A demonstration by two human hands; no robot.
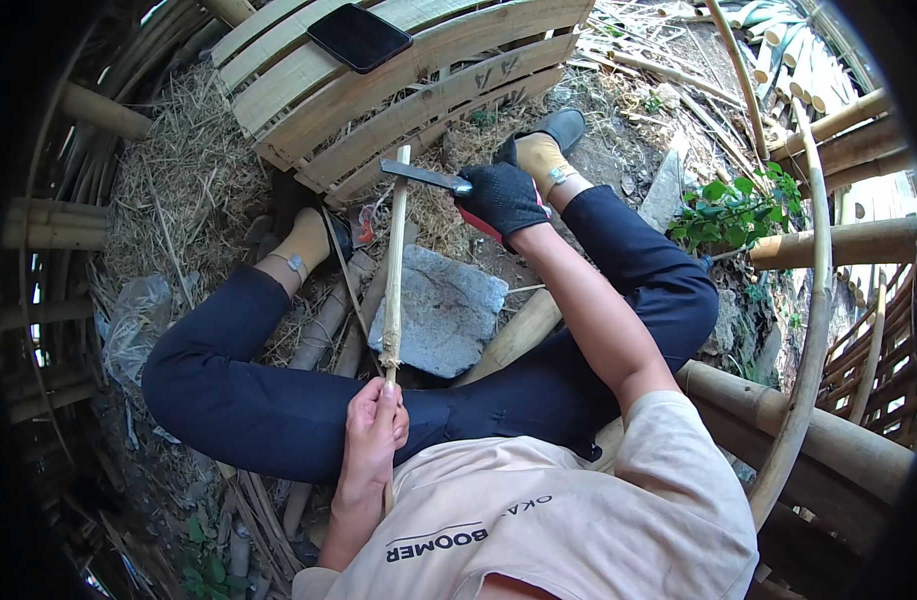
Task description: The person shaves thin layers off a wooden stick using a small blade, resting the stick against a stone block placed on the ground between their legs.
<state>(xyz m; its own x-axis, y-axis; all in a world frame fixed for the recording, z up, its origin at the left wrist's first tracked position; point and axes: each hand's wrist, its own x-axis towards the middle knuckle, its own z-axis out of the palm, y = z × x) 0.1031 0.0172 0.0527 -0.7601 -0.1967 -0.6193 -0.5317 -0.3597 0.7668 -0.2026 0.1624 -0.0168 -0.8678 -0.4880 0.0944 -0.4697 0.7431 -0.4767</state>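
- The bare left hand [374, 428], at lower centre, has its fingers curled tight round the near end of a thin bamboo strip [392, 270], which runs up the frame's middle
- The gloved right hand [502, 196], arm stretched to upper centre, grips a knife [425, 177], fingers closed, its blade meeting the strip's far end
- A flat grey stone [443, 312] lies just right of the strip

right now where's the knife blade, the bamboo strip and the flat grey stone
knife blade [423, 176], head view, on the middle of the dark blade, left of the gloved right hand [500, 197]
bamboo strip [393, 270], head view, mid-length, above the bare left hand [374, 428]
flat grey stone [443, 315], head view, on its bare top face
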